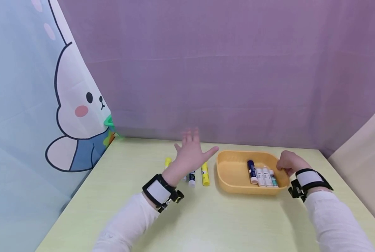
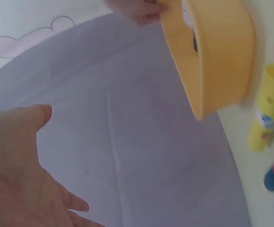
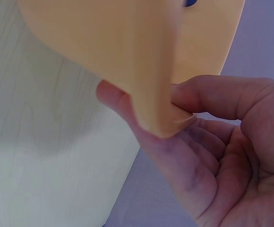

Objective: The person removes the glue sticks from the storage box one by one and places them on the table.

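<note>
Tray (image 1: 236,189) lay on the counter (image 1: 206,225), long axis running left to right, its right end pinched by the nearer right hand (image 1: 292,162), while the left hand (image 1: 189,154), spread wide and holding nothing, hung beyond the left end, where a yellow tube (image 1: 205,174) lay just beside the tray.

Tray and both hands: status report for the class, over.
Right hand pinching tray rim. Left hand open, empty. Tray on table, four tubes inside. Nearest yellow tube just left, apparently not blocking.
</note>
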Tool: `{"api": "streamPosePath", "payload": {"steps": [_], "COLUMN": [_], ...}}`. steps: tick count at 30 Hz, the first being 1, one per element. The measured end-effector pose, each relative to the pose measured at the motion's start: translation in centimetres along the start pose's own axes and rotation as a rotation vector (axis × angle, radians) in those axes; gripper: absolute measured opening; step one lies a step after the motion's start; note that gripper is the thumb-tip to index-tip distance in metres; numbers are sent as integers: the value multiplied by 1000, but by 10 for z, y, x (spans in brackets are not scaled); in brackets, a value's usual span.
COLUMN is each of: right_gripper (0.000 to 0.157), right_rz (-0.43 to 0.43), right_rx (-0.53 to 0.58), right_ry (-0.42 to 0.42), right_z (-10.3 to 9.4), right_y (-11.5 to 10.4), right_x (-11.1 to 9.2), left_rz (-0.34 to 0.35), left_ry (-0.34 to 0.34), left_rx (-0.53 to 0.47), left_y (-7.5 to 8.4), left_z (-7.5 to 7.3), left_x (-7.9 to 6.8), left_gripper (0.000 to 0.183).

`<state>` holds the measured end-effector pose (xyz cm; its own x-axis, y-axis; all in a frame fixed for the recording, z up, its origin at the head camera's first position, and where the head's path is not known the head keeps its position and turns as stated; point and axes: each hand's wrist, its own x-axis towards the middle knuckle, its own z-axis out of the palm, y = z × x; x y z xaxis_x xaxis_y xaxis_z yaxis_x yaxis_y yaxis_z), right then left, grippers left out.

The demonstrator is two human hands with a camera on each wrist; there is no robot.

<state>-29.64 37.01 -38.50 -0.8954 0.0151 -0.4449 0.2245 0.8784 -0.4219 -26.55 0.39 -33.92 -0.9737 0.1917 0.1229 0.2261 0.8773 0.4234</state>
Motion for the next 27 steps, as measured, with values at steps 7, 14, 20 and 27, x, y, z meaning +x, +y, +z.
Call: {"api": "streamPosePath", "payload": {"steps": [7,14,20,27], "right_gripper": [14,13,12,10], "right_rz": [11,20,15,-6], "right_rx": [12,12,30,11], "right_ry": [-9,-8,-3,20], "right_z": [-1,0,1,3], "right_y": [2,3,2,3], "right_x": [2,2,4,5], "left_rz": [66,99,117,139], "left_ry": [-20,-61,-99,-123], "left_rx": [10,18,60,71], "left_y": [39,72,93,106], "left_z": [10,31,54,80], "left_x": [2,3,0,1], "left_gripper": [106,107,104,101]}}
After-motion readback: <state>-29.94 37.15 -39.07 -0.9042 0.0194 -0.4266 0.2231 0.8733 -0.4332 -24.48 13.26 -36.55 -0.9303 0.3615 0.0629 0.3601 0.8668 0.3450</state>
